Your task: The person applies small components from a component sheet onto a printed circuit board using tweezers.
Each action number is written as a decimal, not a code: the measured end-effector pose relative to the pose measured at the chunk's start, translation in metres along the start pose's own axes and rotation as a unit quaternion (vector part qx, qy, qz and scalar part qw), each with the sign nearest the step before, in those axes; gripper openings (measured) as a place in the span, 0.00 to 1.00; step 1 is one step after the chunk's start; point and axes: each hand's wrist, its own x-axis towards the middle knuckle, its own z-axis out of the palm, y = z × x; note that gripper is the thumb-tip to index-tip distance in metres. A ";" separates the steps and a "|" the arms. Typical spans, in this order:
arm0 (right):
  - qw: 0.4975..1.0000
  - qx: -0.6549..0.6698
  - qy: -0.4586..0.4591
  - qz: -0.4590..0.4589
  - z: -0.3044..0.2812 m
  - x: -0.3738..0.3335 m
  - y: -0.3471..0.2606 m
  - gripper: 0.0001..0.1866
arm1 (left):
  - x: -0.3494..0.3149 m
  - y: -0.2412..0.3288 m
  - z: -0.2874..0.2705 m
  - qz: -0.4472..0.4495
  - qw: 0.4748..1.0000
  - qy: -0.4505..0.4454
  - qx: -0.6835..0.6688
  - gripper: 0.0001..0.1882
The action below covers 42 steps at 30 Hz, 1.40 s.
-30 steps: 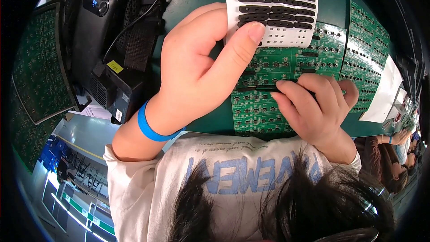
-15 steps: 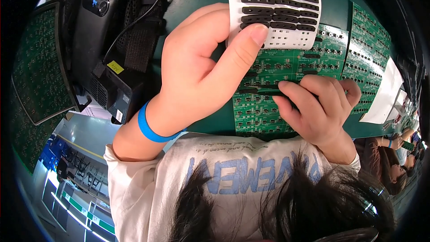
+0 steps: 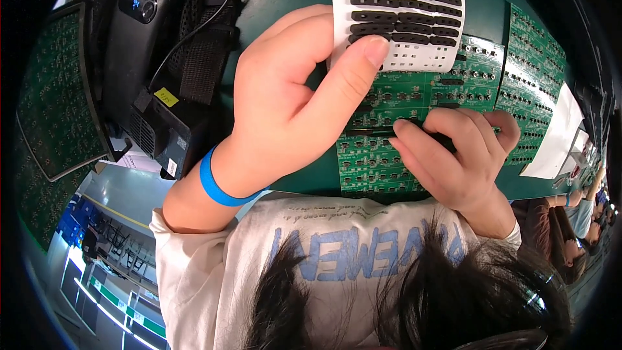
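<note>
My left hand (image 3: 285, 84), with a blue band on its wrist, pinches a curved white backing sheet (image 3: 421, 58) between thumb and fingers. Rows of black oblong pads with small holes (image 3: 374, 0) stick to that sheet, and its lower strip is bare. Below it lies a green circuit board panel (image 3: 372, 175) full of small components. My right hand (image 3: 460, 149) is closed round dark, slim tweezers (image 3: 379, 132), whose tips point left, low over the panel. A few black pads (image 3: 451, 81) sit on the panel. My left hand and the sheet hide the panel's upper left.
To the right stands a second green panel (image 3: 528, 84), with a white paper sheet (image 3: 557, 133) beside it. Left are a black power bank (image 3: 137, 26), a cable, a black box with a yellow label (image 3: 166, 96) and another framed board (image 3: 58, 91). Other people sit at far right.
My right hand has shifted slightly left with the tweezers, and its fingers have drawn closer along them. My left hand and the sheet have barely moved.
</note>
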 end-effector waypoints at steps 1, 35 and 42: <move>1.000 -0.001 0.000 0.001 0.000 0.000 0.000 0.11 | 0.000 0.000 -0.001 -0.001 1.000 -0.002 0.008 0.11; 0.996 0.061 0.066 0.028 -0.012 -0.002 0.016 0.14 | 0.001 -0.008 0.011 0.023 0.999 0.021 -0.027 0.10; 0.998 0.053 -0.004 -0.021 -0.004 -0.018 0.009 0.14 | 0.005 -0.006 0.002 0.012 0.998 -0.053 0.039 0.13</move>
